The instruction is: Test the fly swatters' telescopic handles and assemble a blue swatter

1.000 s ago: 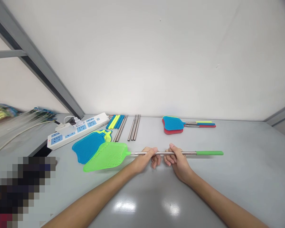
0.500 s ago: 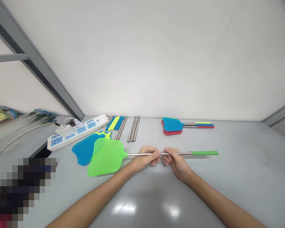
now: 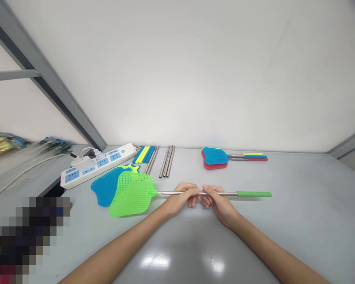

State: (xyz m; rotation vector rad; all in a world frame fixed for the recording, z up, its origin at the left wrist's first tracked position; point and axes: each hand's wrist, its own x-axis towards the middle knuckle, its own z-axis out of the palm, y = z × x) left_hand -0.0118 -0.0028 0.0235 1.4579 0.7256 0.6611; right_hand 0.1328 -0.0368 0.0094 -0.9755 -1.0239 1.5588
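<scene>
Presently L hand (image 3: pixel 183 197) and R hand (image 3: pixel 221 203), fingers closed and almost meeting, pinch the metal shaft (image 3: pixel 229 193) of green swatter (image 3: pixel 133 195) above bench (image 3: pixel 298 197). Better keep both hands in line, w/ equal light force, so it doesn't bend; loose tubes (image 3: pixel 168 162) lie behind.

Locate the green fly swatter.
Head view, centre: left hand and right hand hold the green fly swatter, its mesh at left, overlapping the blue mesh head.
</scene>
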